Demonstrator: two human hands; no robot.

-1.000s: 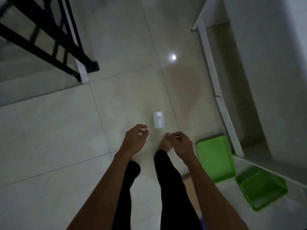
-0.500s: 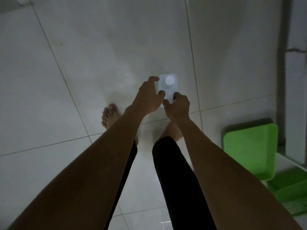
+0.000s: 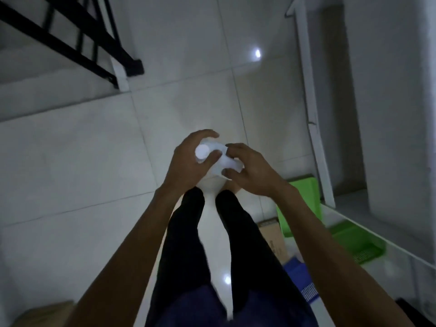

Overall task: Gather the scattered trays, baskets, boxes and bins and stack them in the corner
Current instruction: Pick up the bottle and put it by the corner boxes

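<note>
Hands together, forearms outstretched: left hand (image 3: 188, 161) and right hand (image 3: 251, 172), fingers curled around a white container (image 3: 230, 162).

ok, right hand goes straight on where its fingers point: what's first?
The white container that the right hand grips; just beyond it, likely the left hand holding the capped end.

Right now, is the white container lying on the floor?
No: the left hand and right hand hold the white container above the floor.
</note>
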